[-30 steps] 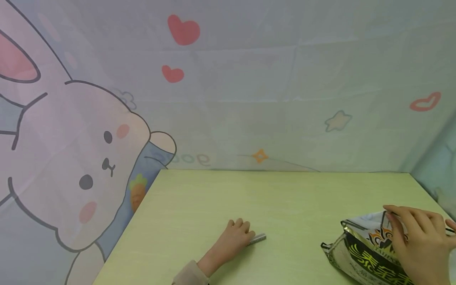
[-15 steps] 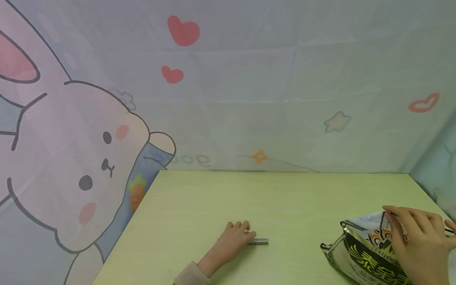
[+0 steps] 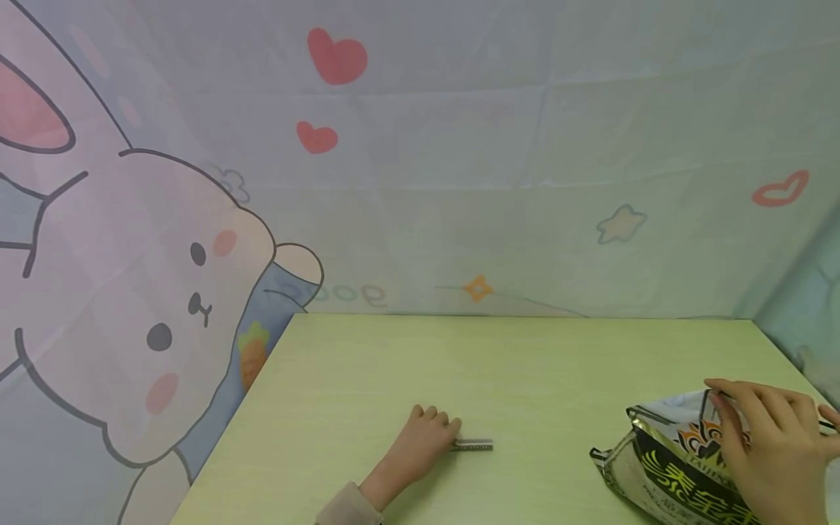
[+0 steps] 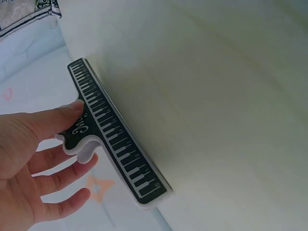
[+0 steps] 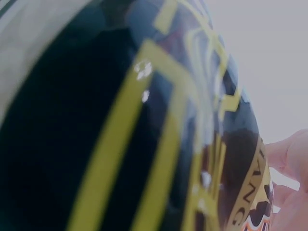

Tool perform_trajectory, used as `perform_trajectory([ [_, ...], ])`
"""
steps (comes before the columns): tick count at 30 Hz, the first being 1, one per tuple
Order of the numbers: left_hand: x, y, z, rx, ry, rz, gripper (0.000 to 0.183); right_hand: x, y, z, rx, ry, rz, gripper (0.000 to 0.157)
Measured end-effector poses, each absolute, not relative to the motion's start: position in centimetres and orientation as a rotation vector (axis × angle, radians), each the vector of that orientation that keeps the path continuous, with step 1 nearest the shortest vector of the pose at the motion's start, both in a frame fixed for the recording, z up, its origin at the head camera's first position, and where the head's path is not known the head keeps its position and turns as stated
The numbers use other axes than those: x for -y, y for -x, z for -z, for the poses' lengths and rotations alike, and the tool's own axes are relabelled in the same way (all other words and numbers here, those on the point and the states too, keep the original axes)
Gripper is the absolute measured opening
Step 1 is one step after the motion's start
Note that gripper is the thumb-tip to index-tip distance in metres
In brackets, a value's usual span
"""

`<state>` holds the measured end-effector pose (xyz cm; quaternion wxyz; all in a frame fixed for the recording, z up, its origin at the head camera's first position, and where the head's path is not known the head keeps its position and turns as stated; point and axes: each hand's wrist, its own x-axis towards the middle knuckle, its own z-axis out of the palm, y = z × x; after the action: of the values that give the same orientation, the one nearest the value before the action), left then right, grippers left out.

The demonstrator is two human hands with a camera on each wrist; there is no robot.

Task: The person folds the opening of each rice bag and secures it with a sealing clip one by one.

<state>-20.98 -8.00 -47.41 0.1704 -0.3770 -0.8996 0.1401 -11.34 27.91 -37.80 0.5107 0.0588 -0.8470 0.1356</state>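
Left wrist view: the left hand (image 4: pixel 19 159) holds the clip (image 4: pixel 120 137) by its short handle, thumb pressed on the dark face; whatever finger backs the thumb is hidden, and three others show below, slightly spread. From the head view, the clip is low over the table (image 3: pixel 367 364), well apart from the bag (image 3: pixel 682 474); whether it touches the wood I cannot tell. The right hand (image 3: pixel 777 437) pinches the bag's upper edge between thumb and forefinger, the bag leaning under it.

The likeliest trouble is the clip twisting: the thumb bears on one small handle while the long bar reaches out to both sides, so a knock of either end against the table could turn it. Too weak a squeeze would probably leave the bar closed. At the bag, the film looks glossy and could slide from so small a pinch; if released, the raised edge may slump.
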Motion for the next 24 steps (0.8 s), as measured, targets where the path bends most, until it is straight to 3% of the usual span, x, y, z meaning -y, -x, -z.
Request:
perform_trajectory([
  [24,8.24,20.77,46.78,2.571,1.04,-0.256,0.019,-27.9,11.38,37.9,2.042,-0.133,-0.327,0.055],
])
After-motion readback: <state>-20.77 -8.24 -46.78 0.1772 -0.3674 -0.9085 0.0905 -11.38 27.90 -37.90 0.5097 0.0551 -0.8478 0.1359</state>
